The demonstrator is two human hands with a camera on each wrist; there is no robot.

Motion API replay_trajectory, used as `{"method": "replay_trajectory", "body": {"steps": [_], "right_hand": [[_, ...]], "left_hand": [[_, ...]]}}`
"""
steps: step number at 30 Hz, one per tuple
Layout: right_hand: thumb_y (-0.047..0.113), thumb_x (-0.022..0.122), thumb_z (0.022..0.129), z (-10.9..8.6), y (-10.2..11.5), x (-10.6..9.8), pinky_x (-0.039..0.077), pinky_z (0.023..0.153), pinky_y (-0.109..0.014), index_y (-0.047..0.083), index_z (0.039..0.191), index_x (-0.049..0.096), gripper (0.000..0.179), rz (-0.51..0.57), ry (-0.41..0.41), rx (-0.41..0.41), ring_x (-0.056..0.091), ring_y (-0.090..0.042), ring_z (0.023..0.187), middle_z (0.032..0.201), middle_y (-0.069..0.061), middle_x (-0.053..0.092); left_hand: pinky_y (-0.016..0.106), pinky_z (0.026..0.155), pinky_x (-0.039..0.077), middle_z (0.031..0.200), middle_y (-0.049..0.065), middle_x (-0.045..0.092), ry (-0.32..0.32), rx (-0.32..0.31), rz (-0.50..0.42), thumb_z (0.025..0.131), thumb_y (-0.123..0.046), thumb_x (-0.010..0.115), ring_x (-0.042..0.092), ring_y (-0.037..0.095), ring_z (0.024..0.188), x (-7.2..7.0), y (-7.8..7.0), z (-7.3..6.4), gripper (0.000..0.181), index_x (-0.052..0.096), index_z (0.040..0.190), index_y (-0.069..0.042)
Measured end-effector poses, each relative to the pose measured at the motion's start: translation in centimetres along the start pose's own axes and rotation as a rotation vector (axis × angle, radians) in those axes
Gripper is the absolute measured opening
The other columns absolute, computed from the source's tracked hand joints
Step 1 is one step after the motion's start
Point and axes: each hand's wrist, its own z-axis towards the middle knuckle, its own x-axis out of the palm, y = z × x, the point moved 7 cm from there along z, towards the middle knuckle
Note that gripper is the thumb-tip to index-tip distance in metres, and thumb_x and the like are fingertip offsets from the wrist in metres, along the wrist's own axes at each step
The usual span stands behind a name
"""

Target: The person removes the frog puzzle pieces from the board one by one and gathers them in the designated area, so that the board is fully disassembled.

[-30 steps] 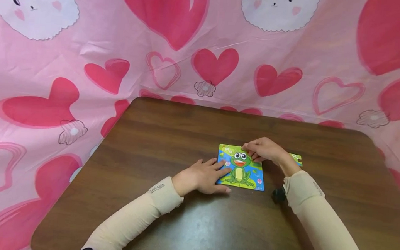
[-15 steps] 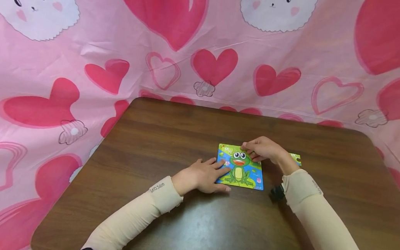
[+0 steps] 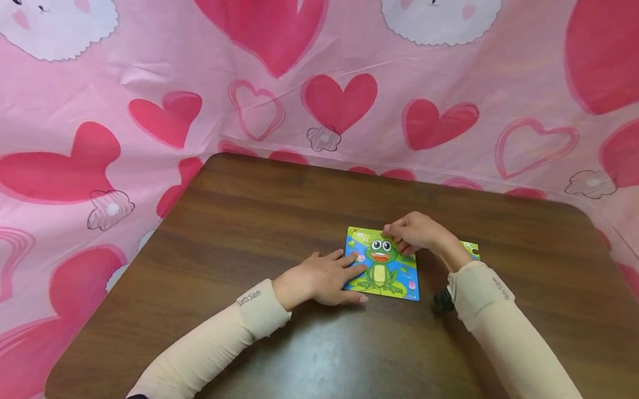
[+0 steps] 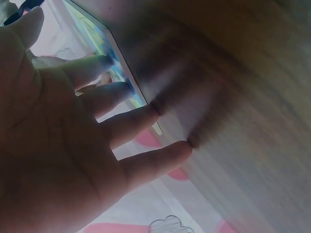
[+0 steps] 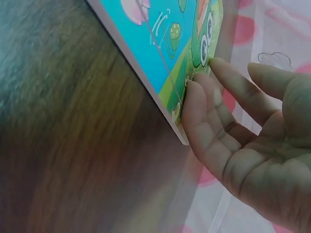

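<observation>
A square frog jigsaw puzzle, with a green frog on blue and yellow-green, lies on the brown table. My left hand is spread flat at its left side, the fingertips over that edge. In the left wrist view the straight fingers reach the board's rim. My right hand is at the puzzle's top right corner. The right wrist view shows its bent fingers touching the printed face at the corner, with the thumb apart from them. A seam line runs through the picture there.
Behind the right forearm lies another printed piece, green with a notched edge, mostly hidden. A dark device sits at the right wrist. A pink heart-print cloth hangs along the table's back and left edges.
The view has shifted slightly. Both hands stay where they were on the puzzle, with the right hand's fingers moving only a little at the top corner.
</observation>
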Motion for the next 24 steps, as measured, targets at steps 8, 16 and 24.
{"method": "replay_trajectory", "body": {"steps": [8, 16, 24], "right_hand": [[0.020, 0.046, 0.108, 0.63, -0.38, 0.78, 0.053, 0.065, -0.028, 0.000, 0.131, 0.063, 0.035, 0.054, 0.045, 0.005, 0.052, -0.016, 0.067, 0.079, -0.005, 0.054], [0.021, 0.046, 0.108, 0.69, 0.32, 0.83, 0.055, 0.064, -0.028, -0.002, 0.133, 0.061, 0.036, 0.045, 0.059, 0.004, 0.051, -0.015, 0.066, 0.078, -0.005, 0.055], [0.023, 0.046, 0.109, 0.72, 0.54, 0.44, 0.051, 0.061, -0.028, -0.001, 0.127, 0.061, 0.034, 0.034, 0.002, -0.003, 0.050, -0.016, 0.066, 0.080, -0.006, 0.054]], "left_hand": [[0.058, 0.120, 0.029, 0.171, -0.006, 0.019, 0.000, 0.000, 0.010, 0.095, -0.075, 0.042, 0.022, 0.026, 0.158, 0.14, -0.30, 0.04, 0.079, 0.026, 0.161, -0.036], [0.055, 0.121, 0.030, 0.171, -0.006, 0.019, 0.013, -0.006, 0.022, 0.095, -0.075, 0.041, 0.021, 0.024, 0.158, -0.03, -0.10, 0.10, 0.078, 0.025, 0.161, -0.037], [0.054, 0.121, 0.030, 0.171, -0.005, 0.019, 0.013, -0.003, 0.023, 0.095, -0.074, 0.042, 0.022, 0.024, 0.158, -0.61, -0.05, 0.41, 0.077, 0.027, 0.161, -0.037]]}}
